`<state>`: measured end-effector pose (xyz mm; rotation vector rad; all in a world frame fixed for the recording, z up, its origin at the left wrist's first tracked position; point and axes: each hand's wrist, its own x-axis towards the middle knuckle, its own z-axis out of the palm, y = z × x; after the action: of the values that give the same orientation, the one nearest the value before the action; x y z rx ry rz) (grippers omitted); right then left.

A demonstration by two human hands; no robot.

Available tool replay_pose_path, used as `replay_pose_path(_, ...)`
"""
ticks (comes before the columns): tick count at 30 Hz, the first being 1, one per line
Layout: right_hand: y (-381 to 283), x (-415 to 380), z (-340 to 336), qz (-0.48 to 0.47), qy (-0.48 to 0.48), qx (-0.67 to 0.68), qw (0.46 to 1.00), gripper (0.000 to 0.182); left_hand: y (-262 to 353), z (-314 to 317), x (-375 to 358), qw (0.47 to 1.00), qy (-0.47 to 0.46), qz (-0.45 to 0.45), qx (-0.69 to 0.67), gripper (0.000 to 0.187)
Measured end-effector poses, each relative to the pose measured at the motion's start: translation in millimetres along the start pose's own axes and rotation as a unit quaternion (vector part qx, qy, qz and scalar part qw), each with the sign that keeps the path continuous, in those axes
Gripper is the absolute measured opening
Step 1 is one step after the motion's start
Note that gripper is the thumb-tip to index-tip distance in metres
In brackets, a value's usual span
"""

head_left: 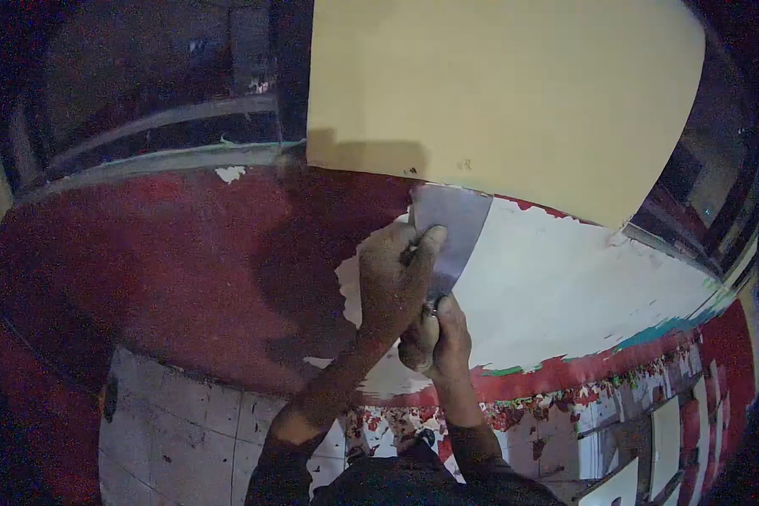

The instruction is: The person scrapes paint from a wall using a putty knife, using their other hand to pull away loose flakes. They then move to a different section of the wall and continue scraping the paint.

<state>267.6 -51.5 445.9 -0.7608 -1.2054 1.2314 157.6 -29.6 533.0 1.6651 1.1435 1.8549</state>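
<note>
A wide metal scraper (pixel 455 223) lies against the wall, its blade pointing up and its top edge at the line where red paint meets the cream upper panel. My left hand (pixel 394 274) grips the blade's left side, thumb on its face. Below it, my right hand (pixel 438 337) is closed around the handle, which is mostly hidden by the fingers. To the right of the blade, a white bared patch (pixel 557 287) has ragged edges. Dark red paint (pixel 185 270) covers the wall on the left.
Above is a cream panel (pixel 514 93), with dark window openings (pixel 160 84) on both sides. Red paint flakes (pixel 557 413) litter the tiled floor (pixel 185 413) along the wall's foot. Pale flat strips (pixel 666 438) lie at the lower right.
</note>
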Motion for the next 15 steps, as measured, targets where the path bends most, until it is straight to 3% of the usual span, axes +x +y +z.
replay_pose_path(1, 2, -4, -2, 0.012, -0.002, 0.011, 1.0, 0.043, 2, -3, -4, 0.999, 0.018, 0.046, 0.022, 0.027)
replay_pose_path(7, -10, -9, 1, 0.043, -0.041, 0.049, 0.997, 0.042, -12, 4, -5, 0.991, 0.041, 0.121, 0.044, 0.025)
replay_pose_path(10, -13, -11, -5, -0.025, -0.029, -0.069, 0.997, 0.04, 17, -17, 5, 0.995, -0.092, 0.027, 0.037, 0.028)
replay_pose_path(13, 15, -35, -37, -0.031, -0.026, -0.106, 0.994, 0.035, 3, -32, -10, 0.961, -0.067, 0.088, 0.252, 0.03)
replay_pose_path(15, 24, -53, -58, 0.049, -0.022, -0.064, 0.997, 0.033, 10, -30, 10, 0.886, 0.068, 0.271, 0.369, 0.034)
